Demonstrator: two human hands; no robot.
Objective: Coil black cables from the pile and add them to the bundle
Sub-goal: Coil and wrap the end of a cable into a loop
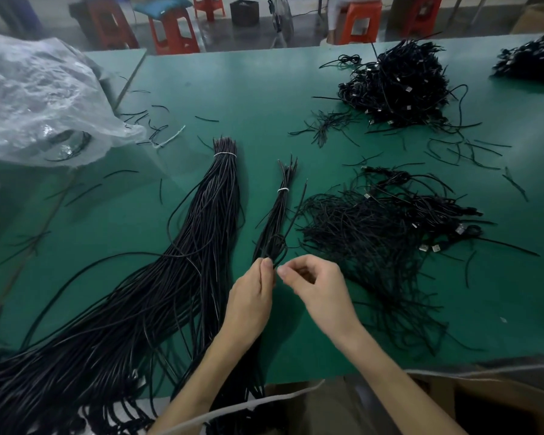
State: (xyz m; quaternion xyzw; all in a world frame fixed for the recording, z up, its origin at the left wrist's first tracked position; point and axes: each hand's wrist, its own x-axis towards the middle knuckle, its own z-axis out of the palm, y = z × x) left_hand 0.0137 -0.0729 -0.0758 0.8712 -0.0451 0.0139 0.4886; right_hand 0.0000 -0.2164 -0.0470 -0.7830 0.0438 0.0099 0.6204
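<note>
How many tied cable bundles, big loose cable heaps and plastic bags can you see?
Tied cable bundles: 2, the big bundle and the small bundle
Big loose cable heaps: 3, the near heap, the far heap and the corner heap
Plastic bags: 1, the clear plastic bag
Total: 6

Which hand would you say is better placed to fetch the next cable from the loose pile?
Probably the right hand: the tangled pile of thin black cables lies on its side, while the left hand pinches the small black cable loop.
</note>
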